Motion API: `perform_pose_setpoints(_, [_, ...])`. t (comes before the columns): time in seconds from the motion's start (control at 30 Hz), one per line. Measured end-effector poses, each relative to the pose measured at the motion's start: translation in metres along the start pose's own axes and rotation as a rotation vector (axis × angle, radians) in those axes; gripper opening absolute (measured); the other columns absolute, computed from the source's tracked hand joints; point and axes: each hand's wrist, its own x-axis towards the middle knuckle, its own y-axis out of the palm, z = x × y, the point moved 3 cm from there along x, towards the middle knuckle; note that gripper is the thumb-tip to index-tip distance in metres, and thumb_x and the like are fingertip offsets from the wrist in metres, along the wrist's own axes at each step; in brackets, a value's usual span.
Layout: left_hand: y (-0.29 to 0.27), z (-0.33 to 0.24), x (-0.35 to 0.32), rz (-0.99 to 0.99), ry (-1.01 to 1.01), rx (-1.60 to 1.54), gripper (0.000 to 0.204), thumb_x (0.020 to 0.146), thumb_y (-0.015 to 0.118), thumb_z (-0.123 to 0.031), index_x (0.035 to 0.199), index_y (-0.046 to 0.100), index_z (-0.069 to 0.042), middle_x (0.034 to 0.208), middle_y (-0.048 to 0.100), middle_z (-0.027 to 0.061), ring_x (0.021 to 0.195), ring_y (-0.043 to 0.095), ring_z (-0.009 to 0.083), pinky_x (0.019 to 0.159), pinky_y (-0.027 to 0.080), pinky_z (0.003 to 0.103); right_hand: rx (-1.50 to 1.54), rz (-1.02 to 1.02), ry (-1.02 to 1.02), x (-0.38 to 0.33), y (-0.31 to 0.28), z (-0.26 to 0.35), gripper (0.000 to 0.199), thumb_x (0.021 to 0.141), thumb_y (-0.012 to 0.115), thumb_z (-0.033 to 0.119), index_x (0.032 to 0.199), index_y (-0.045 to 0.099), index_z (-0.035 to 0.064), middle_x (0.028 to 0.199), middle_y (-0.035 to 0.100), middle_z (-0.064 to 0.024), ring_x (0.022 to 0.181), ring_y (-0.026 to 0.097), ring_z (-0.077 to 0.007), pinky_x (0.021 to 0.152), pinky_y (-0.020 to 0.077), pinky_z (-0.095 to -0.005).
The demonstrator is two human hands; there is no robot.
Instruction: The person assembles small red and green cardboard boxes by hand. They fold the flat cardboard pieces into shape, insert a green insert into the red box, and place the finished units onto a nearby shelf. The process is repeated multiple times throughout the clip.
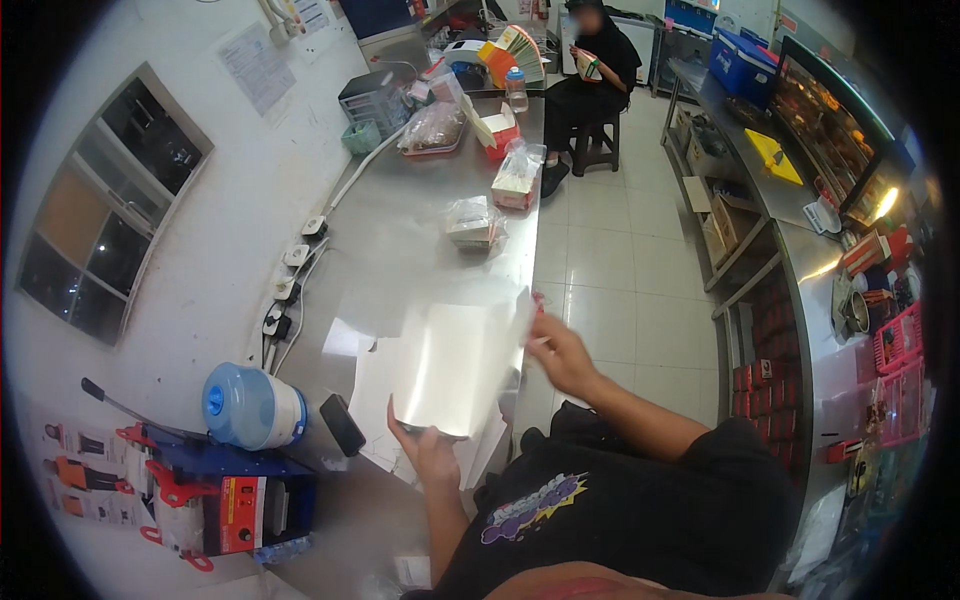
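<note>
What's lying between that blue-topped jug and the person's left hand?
In the head view, a black phone lies beside the blue-topped jug, then part of the white sheets, before the left hand holding the folded white card.

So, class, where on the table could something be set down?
On the steel table, the widest bare patch lies between the wall-side plugs, plastic-wrapped packet and white carton. A smaller one lies between the smartphone, lever-handled machine and left forearm. Crowded: the far end, with red box and water bottle, and beneath the carton, where white sheets lie.
</note>
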Motion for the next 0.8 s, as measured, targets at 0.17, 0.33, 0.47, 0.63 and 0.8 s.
perform_pose_setpoints(0.17, [-0.027, -0.004, -0.006, 0.258, -0.035, 0.015, 0.103, 0.069, 0.063, -0.009, 0.161, 0.018, -0.007, 0.151, 0.041, 0.0195, 0.14, 0.044, 0.0325, 0.116, 0.039, 0.044, 0.634, -0.026, 0.679, 0.028, -0.041, -0.025, 0.039, 0.104, 0.053, 0.035, 0.13, 0.061, 0.0058, 0.13, 0.062, -0.0106, 0.107, 0.066, -0.0219, 0.082, 0.0565, -0.0358])
perform_pose_setpoints(0.33, [-0.031, -0.014, -0.011, 0.395, -0.139, 0.103, 0.105, 0.068, 0.065, -0.009, 0.162, 0.018, -0.006, 0.153, 0.042, 0.0198, 0.14, 0.045, 0.0309, 0.116, 0.038, 0.043, 0.53, 0.59, 0.646, 0.022, -0.033, 0.011, 0.04, 0.101, 0.061, 0.03, 0.129, 0.06, 0.0013, 0.115, 0.068, -0.0092, 0.1, 0.068, -0.0178, 0.077, 0.0587, -0.0342])
perform_pose_setpoints(0.47, [-0.031, -0.006, -0.003, 0.411, -0.153, -0.019, 0.102, 0.074, 0.066, -0.007, 0.164, 0.016, -0.005, 0.153, 0.041, 0.0194, 0.14, 0.045, 0.031, 0.117, 0.037, 0.042, 0.288, 0.505, 0.6, 0.024, -0.018, 0.015, 0.028, 0.092, 0.07, 0.015, 0.115, 0.067, -0.0014, 0.096, 0.071, -0.0034, 0.083, 0.069, -0.0119, 0.066, 0.0584, -0.0278])
perform_pose_setpoints(0.63, [-0.091, 0.004, 0.019, 0.183, 0.078, 0.277, 0.082, 0.094, 0.071, -0.022, 0.159, 0.025, 0.0, 0.151, 0.045, 0.0187, 0.136, 0.05, 0.0275, 0.111, 0.044, 0.04, 0.163, 0.224, 0.262, 0.042, -0.012, 0.055, 0.02, 0.093, 0.072, 0.015, 0.102, 0.071, -0.0021, 0.081, 0.068, -0.0012, 0.069, 0.06, -0.008, 0.06, 0.0499, -0.0265])
perform_pose_setpoints(0.8, [-0.114, -0.052, 0.031, 0.018, 0.084, 0.569, 0.051, 0.102, 0.062, -0.015, 0.146, 0.046, 0.005, 0.138, 0.058, 0.0188, 0.123, 0.06, 0.0286, 0.104, 0.049, 0.039, -0.039, -0.025, -0.003, 0.057, 0.014, 0.111, 0.02, 0.094, 0.071, 0.016, 0.101, 0.07, -0.0026, 0.078, 0.064, -0.0029, 0.067, 0.057, -0.0093, 0.058, 0.0442, -0.0274])
